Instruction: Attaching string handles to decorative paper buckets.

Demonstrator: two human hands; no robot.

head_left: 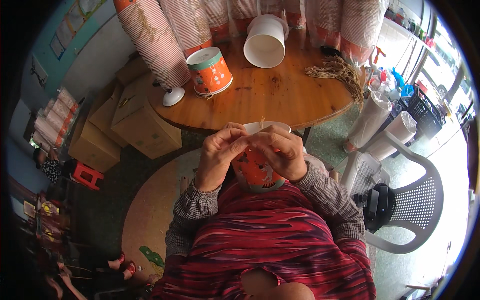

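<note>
In front of my body an orange paper bucket (256, 172) with a grey-green band and a white top edge rests near my lap. My left hand (218, 154) and my right hand (284, 152) meet over its upper edge, fingertips pinched together. A short end of tan cord (263, 119) pokes up between them; the rest of it is hidden by my fingers. On the wooden table (272, 97) beyond stand a similar orange bucket (210, 77) with a green band and a white bucket (265, 47) tipped toward me. A bundle of tan cords (337, 75) hangs over the table's right edge.
Tall stacks of orange-rimmed buckets (155, 42) in plastic line the table's back. A white lid-like object (173, 96) sits at its left edge. Cardboard boxes (145, 117) stand left, a grey plastic chair (417, 200) right. A red stool (86, 175) and another person are far left.
</note>
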